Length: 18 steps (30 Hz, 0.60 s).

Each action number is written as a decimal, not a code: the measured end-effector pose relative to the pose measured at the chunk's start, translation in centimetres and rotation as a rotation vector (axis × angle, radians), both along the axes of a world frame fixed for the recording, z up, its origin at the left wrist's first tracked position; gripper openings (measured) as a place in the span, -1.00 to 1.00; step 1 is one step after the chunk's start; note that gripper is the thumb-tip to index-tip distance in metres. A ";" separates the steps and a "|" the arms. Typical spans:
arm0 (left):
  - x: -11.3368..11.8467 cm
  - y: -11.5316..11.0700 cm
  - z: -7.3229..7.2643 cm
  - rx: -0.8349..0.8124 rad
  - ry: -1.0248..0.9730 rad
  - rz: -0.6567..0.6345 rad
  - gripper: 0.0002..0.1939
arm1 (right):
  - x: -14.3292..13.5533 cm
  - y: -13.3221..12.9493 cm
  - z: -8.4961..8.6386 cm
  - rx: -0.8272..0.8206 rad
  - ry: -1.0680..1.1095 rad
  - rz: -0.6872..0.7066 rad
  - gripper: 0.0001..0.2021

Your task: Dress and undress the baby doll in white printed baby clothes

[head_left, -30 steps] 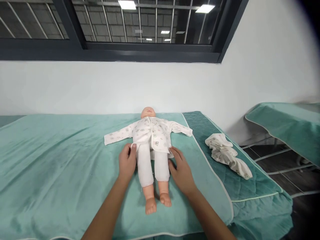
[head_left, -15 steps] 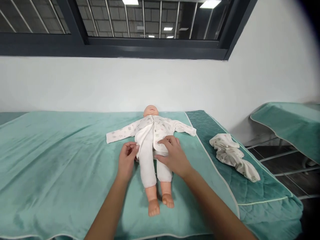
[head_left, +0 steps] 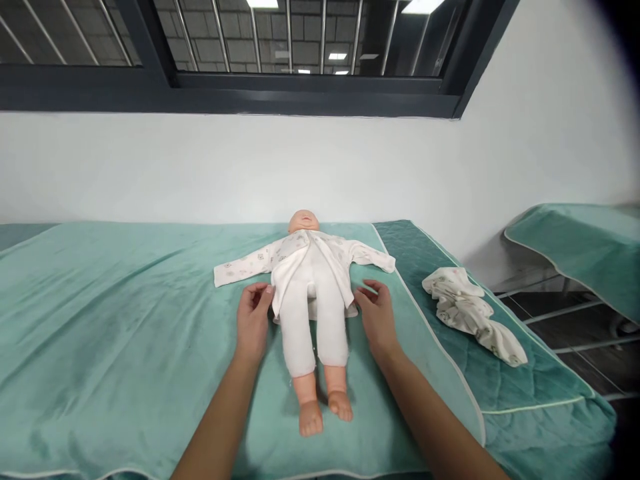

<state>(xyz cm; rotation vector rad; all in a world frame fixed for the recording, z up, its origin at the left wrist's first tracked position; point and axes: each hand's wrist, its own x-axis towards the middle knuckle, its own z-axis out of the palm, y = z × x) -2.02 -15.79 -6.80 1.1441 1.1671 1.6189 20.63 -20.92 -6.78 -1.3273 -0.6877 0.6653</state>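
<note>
A baby doll [head_left: 304,221] lies on its back, head toward the wall, bare feet toward me. It wears a white printed baby shirt [head_left: 295,257], its front flaps spread apart over white pants [head_left: 296,327]. The sleeves stretch out to both sides. At the shirt's left edge, my left hand [head_left: 253,320] is closed, thumb and fingers pinching the cloth by the doll's hip. My right hand [head_left: 379,317] is beside the other flap, fingers bent and apart, tips close to its edge; whether they touch it is hard to tell.
A light green sheet [head_left: 125,333] covers the bed, over a darker quilted cover [head_left: 505,387] on the right. Crumpled white printed clothing [head_left: 473,313] lies there. Behind are a white wall [head_left: 225,167] and a dark window frame [head_left: 310,100]. Another green-covered bed [head_left: 585,247] stands at right.
My right hand has moved right from the shirt's front to beside the doll, and the right flap now lies folded outward, baring the pants' front. My left hand has stayed nearly in place.
</note>
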 end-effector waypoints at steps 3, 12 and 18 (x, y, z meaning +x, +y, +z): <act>0.0 0.0 0.2 0.011 0.032 -0.032 -0.68 | 0.2 -0.4 0.0 0.126 -0.259 -0.082 -0.60; 0.5 1.2 2.1 -0.191 0.215 -0.048 -0.49 | 0.4 3.9 1.7 -0.216 -0.154 0.246 -0.49; 0.6 2.9 3.4 -0.337 -0.071 -0.363 -0.46 | 0.2 6.7 1.7 -0.148 -0.075 0.265 -0.55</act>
